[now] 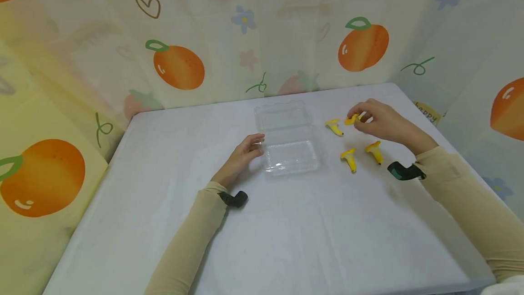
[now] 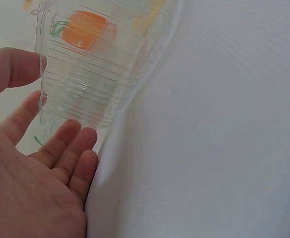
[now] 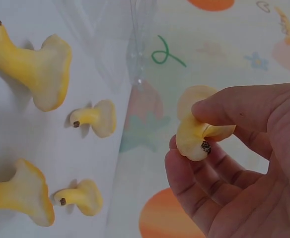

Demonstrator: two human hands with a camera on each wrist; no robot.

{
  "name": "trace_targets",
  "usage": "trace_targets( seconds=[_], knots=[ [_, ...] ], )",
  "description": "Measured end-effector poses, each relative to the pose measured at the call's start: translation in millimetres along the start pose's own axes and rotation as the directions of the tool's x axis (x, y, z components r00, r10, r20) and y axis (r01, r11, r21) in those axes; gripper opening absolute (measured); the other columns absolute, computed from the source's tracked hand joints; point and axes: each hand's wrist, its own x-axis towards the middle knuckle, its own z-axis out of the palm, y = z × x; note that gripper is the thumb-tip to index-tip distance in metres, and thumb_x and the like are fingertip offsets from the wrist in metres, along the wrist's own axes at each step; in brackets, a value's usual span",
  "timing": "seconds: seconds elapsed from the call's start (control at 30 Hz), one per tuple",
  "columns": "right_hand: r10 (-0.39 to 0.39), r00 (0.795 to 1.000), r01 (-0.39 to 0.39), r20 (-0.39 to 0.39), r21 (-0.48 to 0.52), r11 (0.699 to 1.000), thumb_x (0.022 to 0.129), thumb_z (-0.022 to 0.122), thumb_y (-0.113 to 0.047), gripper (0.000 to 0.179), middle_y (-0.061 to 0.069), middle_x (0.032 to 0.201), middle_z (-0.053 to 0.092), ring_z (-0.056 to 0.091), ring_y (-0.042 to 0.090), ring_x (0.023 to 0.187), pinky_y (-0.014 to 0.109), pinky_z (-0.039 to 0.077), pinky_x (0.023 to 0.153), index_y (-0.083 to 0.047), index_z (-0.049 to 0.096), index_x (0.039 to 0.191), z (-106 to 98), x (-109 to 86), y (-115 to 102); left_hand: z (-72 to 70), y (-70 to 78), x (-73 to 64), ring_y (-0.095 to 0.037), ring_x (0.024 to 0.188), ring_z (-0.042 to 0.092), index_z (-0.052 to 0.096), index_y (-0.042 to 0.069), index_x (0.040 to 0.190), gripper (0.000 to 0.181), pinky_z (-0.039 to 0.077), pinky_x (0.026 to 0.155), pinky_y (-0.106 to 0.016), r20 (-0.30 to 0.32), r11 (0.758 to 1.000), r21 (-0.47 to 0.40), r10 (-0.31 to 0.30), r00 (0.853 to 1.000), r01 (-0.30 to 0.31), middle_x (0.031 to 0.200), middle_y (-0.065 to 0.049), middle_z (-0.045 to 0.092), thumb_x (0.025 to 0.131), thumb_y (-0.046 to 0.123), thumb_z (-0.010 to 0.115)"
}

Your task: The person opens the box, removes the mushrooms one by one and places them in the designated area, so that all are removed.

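My right hand [image 1: 378, 119] pinches a yellow trumpet-shaped mushroom [image 3: 194, 141] between thumb and fingers, above the far right of the table. Several similar mushrooms lie near it, among them one mushroom [image 1: 334, 126] to its left and two nearer the front, a mushroom [image 1: 349, 160] and another mushroom [image 1: 374, 152]. A clear plastic clamshell box [image 1: 291, 155] lies in the middle with its lid [image 1: 282, 115] folded back. My left hand [image 1: 241, 156] is at the box's left side. Its thumb and index fingertips touch the rim in the left wrist view, the other fingers loosely extended.
A white cloth covers the table [image 1: 286, 231]. Patterned curtains [image 1: 278, 49] with oranges and hearts hang behind it and at both sides. Each wrist wears a black strap, the left strap [image 1: 234, 199] and the right strap [image 1: 405, 170].
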Motion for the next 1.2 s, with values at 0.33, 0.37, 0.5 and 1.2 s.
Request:
trace_targets(
  seconds=[0.33, 0.37, 0.5, 1.2],
  knots=[
    [0.022, 1.000, -0.022, -0.001, -0.001, 1.000, 0.098, 0.061, -0.009, 0.027, 0.020, 0.126, 0.055, 0.057, 0.039, 0.113, 0.050, 0.057, 0.089, -0.007, 0.064, 0.125, -1.8, -4.1, 5.0, -0.9, 1.2, -0.6, -0.032, 0.144, 0.042, 0.042, 0.013, 0.152, 0.055, 0.029, 0.122, -0.053, 0.008, 1.000, -0.007, 0.005, 1.000, -0.005, 0.157, -0.012, 0.042, 0.099, 0.014, 0.057],
    [0.027, 1.000, -0.027, -0.002, 0.002, 1.000, 0.098, 0.061, -0.009, 0.027, 0.020, 0.126, 0.055, 0.057, 0.039, 0.113, 0.049, 0.057, 0.089, -0.007, 0.064, 0.125, -1.5, -4.7, 6.1, -0.8, 1.5, -0.9, -0.032, 0.144, 0.042, 0.042, 0.013, 0.152, 0.055, 0.029, 0.122, -0.053, 0.008, 1.000, -0.005, 0.005, 1.000, -0.005, 0.157, -0.011, 0.043, 0.099, 0.014, 0.057],
    [0.036, 0.999, -0.036, -0.014, 0.006, 0.999, 0.097, 0.061, -0.008, 0.027, 0.019, 0.124, 0.056, 0.058, 0.038, 0.113, 0.048, 0.057, 0.088, -0.006, 0.064, 0.124, 0.5, -6.5, 11.3, -0.3, 2.9, -1.9, -0.031, 0.143, 0.042, 0.042, 0.014, 0.151, 0.054, 0.030, 0.122, -0.052, 0.006, 1.000, -0.003, 0.003, 1.000, -0.003, 0.156, -0.010, 0.043, 0.099, 0.014, 0.057],
    [0.096, 0.995, -0.096, 0.005, 0.006, 0.995, 0.098, 0.061, -0.008, 0.033, 0.025, 0.131, 0.053, 0.056, 0.042, 0.112, 0.042, 0.058, 0.083, -0.002, 0.059, 0.131, 3.7, -17.2, 41.4, -0.9, 2.1, -2.2, -0.031, 0.142, 0.042, 0.041, 0.012, 0.152, 0.055, 0.029, 0.121, -0.053, 0.009, 1.000, -0.002, 0.005, 1.000, -0.005, 0.157, -0.011, 0.042, 0.100, 0.015, 0.057]
  ],
)
